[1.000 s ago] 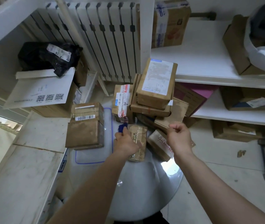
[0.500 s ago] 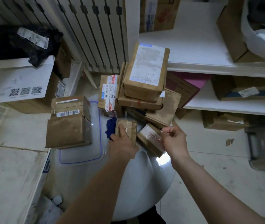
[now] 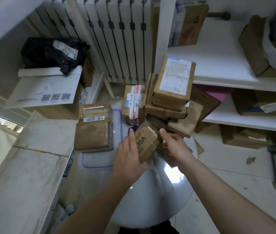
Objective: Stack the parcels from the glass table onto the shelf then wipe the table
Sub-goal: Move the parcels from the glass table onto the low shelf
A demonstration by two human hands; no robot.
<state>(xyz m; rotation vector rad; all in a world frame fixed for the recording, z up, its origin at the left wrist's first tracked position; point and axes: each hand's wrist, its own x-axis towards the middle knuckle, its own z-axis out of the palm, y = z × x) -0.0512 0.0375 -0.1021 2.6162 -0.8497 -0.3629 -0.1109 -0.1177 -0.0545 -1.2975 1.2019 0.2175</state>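
Head view: fingers (image 3: pixel 131 139) of my left hand (image 3: pixel 128 157) and right hand (image 3: pixel 176 149) grasp the small parcel (image 3: pixel 146 142) just above the worktop (image 3: pixel 150 191). I should keep it level, clear the pile (image 3: pixel 167 105) and carry it to the shelf (image 3: pixel 218 65).

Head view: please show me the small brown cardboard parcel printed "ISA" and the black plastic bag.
small brown cardboard parcel printed "ISA" (image 3: pixel 148 143): head view, printed top face.
black plastic bag (image 3: pixel 44 54): head view, crinkled middle.
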